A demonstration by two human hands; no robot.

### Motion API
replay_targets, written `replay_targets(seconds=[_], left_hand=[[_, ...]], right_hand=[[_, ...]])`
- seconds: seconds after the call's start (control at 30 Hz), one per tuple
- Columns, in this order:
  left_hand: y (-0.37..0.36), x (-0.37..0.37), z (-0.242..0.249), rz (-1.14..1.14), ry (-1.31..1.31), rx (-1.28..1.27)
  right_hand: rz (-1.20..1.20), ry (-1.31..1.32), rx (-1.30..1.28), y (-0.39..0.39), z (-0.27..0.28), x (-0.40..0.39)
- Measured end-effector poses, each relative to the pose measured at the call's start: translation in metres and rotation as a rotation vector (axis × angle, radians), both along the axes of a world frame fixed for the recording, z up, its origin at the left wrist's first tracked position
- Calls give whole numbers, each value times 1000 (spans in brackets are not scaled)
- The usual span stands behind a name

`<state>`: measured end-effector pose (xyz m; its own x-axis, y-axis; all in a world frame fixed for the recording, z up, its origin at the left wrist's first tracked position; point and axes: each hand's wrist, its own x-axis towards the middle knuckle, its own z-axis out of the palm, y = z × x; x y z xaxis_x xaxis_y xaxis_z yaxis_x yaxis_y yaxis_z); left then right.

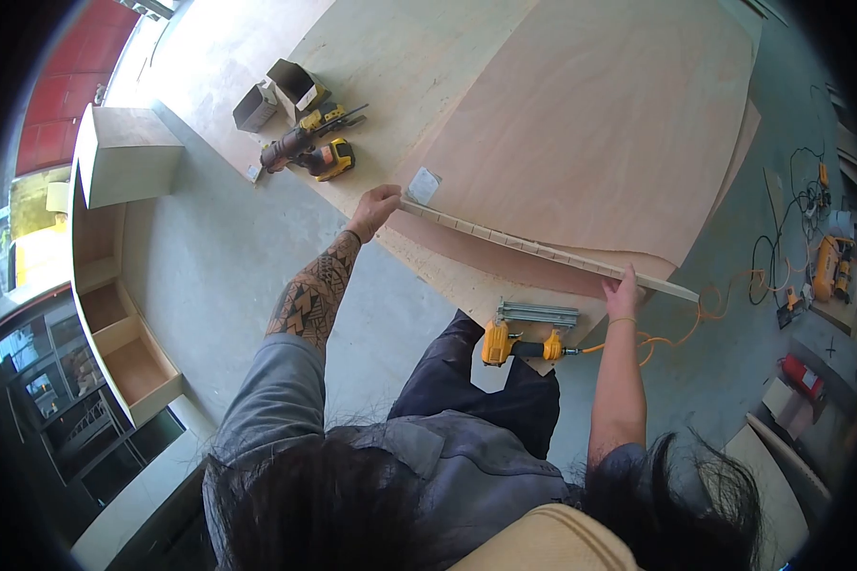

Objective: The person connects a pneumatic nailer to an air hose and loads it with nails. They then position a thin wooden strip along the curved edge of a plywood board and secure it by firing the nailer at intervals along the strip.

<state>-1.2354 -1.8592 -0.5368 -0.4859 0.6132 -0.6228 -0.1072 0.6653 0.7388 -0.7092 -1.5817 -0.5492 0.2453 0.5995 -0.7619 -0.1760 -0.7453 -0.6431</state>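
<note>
A long, narrow wooden strip (514,242) with short dark marks along it spans the space between my two hands. My left hand (377,210) is closed around its left end. Nearer its other end, my right hand (623,293) grips the strip, whose pale tip sticks out beyond my fingers. Behind and beneath the strip lies a large plywood sheet (590,124), with its near edge curving up. A small white paper (424,186) lies by my left hand. Close to my body, a yellow nail gun (497,344) rests beside strips of nails (538,313).
Cordless power tools (331,159) and opened small boxes (295,86) are on the table's left side. An orange air hose (676,341) runs right from the nail gun. Open wooden cabinetry (133,366) stands at left; cables and a yellow-orange machine (828,268) sit at right.
</note>
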Motion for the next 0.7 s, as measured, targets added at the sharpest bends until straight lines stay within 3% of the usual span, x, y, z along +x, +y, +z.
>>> replay_targets(seconds=[0.1,0.23,0.3,0.33,0.4,0.47,0.53,0.57,0.6,0.63,0.7], left_hand=[[7,1,-1,2,-24,-22],[13,4,1,-49,-24,-67],[13,16,3,97,-40,-51],[10,18,-2,93,-31,-53],[11,20,-13,158,-5,-34],[18,27,-6,174,-23,-12],[21,31,-10,321,-47,14],[20,22,-17,312,-57,13],[16,5,-29,151,-78,-21],[18,0,-30,-12,-104,-55],[33,3,-14,-33,-86,-71]], right_hand=[[115,-49,-62,5,8,3],[97,-28,-74,11,4,4],[-88,-452,16,6,-11,0],[-91,-444,12,-4,-3,-6],[390,-1246,643,-38,16,-30],[772,-911,846,-70,62,-75],[1235,-855,839,-95,90,-116],[1391,-797,859,-100,98,-135],[1544,-735,869,-105,102,-152],[1542,-753,846,-116,98,-162],[1667,-781,845,-121,85,-192]])
